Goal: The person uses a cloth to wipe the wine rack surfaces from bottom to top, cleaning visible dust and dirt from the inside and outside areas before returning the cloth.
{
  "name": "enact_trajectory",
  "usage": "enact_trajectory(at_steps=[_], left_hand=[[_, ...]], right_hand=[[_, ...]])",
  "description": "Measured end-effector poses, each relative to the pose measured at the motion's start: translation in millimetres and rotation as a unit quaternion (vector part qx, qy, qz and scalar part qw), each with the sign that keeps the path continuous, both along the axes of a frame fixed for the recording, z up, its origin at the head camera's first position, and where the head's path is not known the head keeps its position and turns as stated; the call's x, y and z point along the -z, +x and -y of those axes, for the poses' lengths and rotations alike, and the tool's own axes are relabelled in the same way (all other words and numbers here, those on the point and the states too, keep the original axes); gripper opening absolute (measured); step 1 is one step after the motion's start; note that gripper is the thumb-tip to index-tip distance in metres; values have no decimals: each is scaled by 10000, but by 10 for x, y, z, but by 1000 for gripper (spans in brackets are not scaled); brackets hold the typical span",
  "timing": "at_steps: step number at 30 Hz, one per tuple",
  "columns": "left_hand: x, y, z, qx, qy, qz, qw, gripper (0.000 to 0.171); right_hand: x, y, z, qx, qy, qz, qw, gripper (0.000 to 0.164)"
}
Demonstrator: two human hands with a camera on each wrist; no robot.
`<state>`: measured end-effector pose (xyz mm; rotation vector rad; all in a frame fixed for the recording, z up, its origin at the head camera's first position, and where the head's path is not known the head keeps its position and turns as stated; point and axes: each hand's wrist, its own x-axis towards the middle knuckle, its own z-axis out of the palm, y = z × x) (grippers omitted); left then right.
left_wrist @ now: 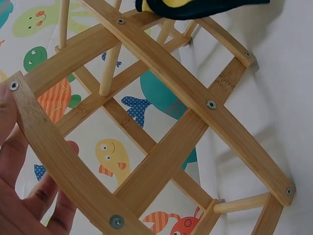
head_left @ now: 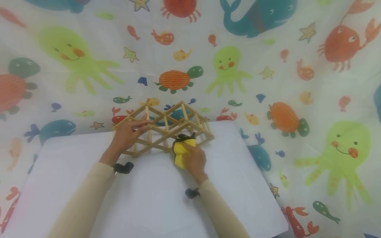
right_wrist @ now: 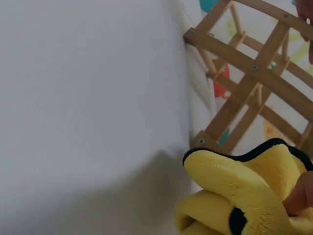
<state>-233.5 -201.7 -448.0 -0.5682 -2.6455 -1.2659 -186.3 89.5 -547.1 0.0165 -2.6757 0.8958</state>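
Observation:
An expanding wooden lattice rack (head_left: 160,139) of crossed slats and round dowels stands at the far side of the white table. My left hand (head_left: 126,134) grips its upper left part. In the left wrist view the thumb lies at the end of a slat (left_wrist: 44,134), with the other fingers behind it. A fluffy yellow cloth (right_wrist: 249,186) with dark edging is bunched in my right hand (head_left: 194,158). The cloth overlaps the rack's lower front slats in the head view. Part of the right hand is out of the right wrist view.
The white tabletop (head_left: 154,198) stretches from the rack toward me. Behind and to the right hangs a white curtain (head_left: 190,39) printed with sea animals. Metal rivets (left_wrist: 211,104) join the slats where they cross.

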Motion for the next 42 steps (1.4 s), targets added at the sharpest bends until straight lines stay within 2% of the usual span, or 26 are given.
enact_trajectory(at_steps=[2,5,7,9,12,14,16,18,20,23,24,26,27,29,33,36,39,42], left_hand=[[-9,13,-9,42,4,47,10000,34],[-37,38,-13,17,64,213,9998,35],[-52,51,-14,-69,65,320,9994,35],[-59,59,-18,-140,76,389,9991,35],[-52,64,-31,-178,2,372,9991,35],[-47,68,-44,-145,-22,358,9993,34],[-46,75,-51,-109,-73,356,9993,35],[-50,83,-53,-87,-92,369,9992,35],[-59,93,-53,-68,-77,379,9992,36],[-66,99,-51,-19,-45,395,9992,37],[-66,100,-53,13,-24,401,9992,37],[-61,102,-57,28,-37,425,9991,38],[-59,104,-60,30,-52,424,9991,38],[-61,115,-68,26,-72,450,9990,38],[-63,135,-82,14,-90,471,9988,37],[-64,145,-85,28,-124,466,9988,37],[-70,159,-86,56,-172,487,9986,37],[-85,172,-87,33,-217,509,9985,37]], right_hand=[[-17,18,-18,-9,-264,-272,9993,56],[-63,17,-4,-625,-513,-1278,9885,59],[-79,-3,13,-1038,-442,-1749,9781,59],[-69,-29,17,-1119,-195,-1694,9790,58],[-24,-43,-25,-643,142,-791,9947,59],[1,-32,-79,-269,236,-165,9992,59],[6,-5,-133,-118,88,28,9999,59],[-11,24,-173,-263,-206,-315,9989,58],[-38,45,-193,-585,-484,-963,9924,58],[-88,51,-183,-1054,-920,-1987,9700,57],[-99,44,-173,-1154,-1040,-2236,9622,57],[-114,32,-137,-1247,-1203,-2492,9528,57],[-115,25,-116,-1280,-1241,-2515,9513,56],[-107,14,-68,-1333,-1122,-2368,9558,56],[-87,1,-8,-1461,-111,-1715,9742,53],[-116,2,-24,-1529,492,-1434,9765,53],[-168,19,-58,-1535,249,-1741,9724,54],[-202,52,-62,-1509,-486,-2325,9596,55]])
